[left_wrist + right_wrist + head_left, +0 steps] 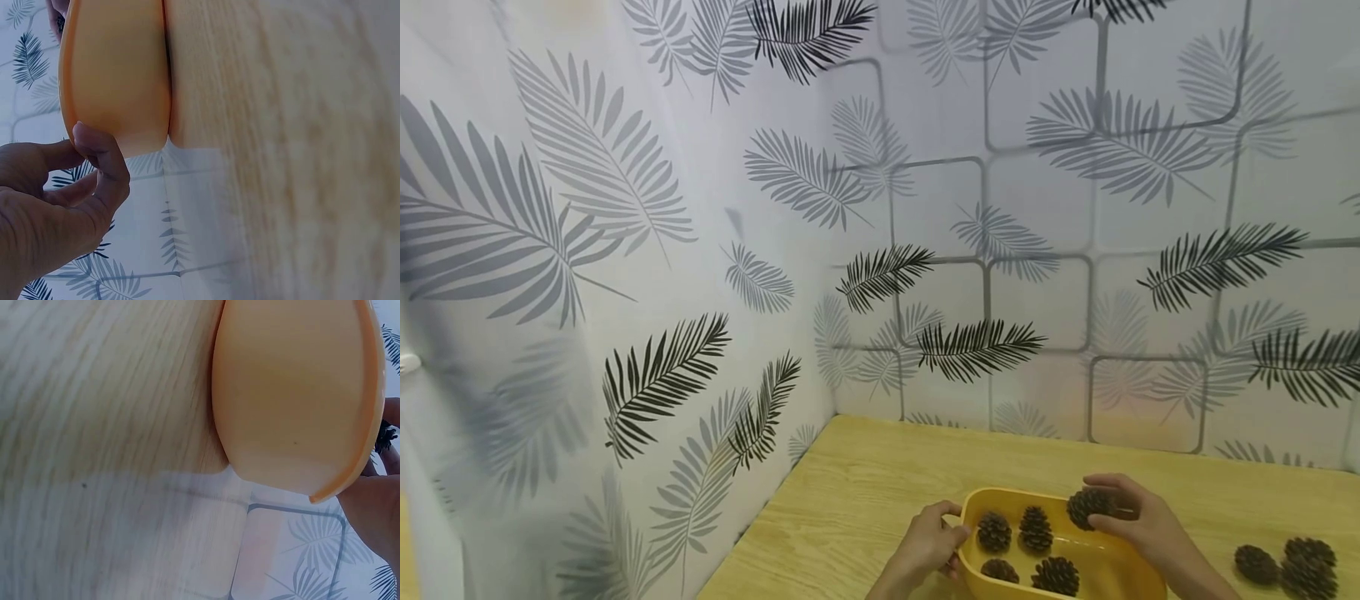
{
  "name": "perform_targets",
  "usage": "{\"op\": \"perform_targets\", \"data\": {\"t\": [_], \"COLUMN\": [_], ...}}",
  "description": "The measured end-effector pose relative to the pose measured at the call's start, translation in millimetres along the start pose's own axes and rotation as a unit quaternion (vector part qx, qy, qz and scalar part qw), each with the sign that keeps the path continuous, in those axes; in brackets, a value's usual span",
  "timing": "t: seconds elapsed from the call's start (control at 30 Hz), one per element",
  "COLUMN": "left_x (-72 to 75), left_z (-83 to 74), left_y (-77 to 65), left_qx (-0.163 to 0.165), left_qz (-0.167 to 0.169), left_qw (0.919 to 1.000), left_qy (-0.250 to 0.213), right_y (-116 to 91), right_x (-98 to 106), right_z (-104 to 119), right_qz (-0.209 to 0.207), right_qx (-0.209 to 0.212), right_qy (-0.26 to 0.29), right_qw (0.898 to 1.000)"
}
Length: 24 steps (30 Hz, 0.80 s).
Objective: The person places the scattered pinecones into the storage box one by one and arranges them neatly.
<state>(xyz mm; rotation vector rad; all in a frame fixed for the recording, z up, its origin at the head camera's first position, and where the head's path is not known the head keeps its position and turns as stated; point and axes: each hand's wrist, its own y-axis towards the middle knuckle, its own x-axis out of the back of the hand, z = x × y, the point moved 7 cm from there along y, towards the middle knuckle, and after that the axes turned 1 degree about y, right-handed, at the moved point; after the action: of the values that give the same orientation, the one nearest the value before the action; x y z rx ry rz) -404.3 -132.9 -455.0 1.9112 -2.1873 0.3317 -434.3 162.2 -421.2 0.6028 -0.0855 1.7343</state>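
Note:
A yellow plastic bin (1101,560) stands on the table at the lower middle of the head view. Several brown pine cones lie inside it, among them one pine cone (1036,529) near the far wall. My left hand (925,542) grips the bin's left rim; in the left wrist view the fingers of that hand (69,206) curl at the bin's edge (119,75). Over the bin's far right part, my right hand (1142,521) holds another pine cone (1087,507) between thumb and fingers. The right wrist view shows this cone (385,436) partly hidden behind the bin's rim.
Right of the bin, a small group of pine cones (1307,575) lies on the wood-grain table (850,483). Walls covered with leaf-patterned paper (940,300) rise behind the table and along its left side.

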Motion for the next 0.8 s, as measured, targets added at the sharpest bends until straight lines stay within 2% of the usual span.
{"op": "perform_targets", "data": {"t": [0.37,0.57,0.8], "left_x": [-0.3,-0.9,-1.1], "left_z": [-2.7,-0.5,-2.6], "left_y": [-1.6,-0.5,-0.4], "left_qx": [-0.01,-0.003,-0.012], "left_qz": [-0.001,-0.004,-0.009], "left_qw": [0.9999,0.9999,0.9998], "left_qy": [0.005,0.012,0.015], "right_y": [6,5,7], "right_x": [-8,-11,-13], "right_z": [-7,-4,-4], "right_qz": [0.007,0.006,0.015], "right_qx": [-0.02,-0.01,0.0], "right_qy": [-0.009,-0.023,-0.05], "right_qw": [1.0,1.0,0.999]}}
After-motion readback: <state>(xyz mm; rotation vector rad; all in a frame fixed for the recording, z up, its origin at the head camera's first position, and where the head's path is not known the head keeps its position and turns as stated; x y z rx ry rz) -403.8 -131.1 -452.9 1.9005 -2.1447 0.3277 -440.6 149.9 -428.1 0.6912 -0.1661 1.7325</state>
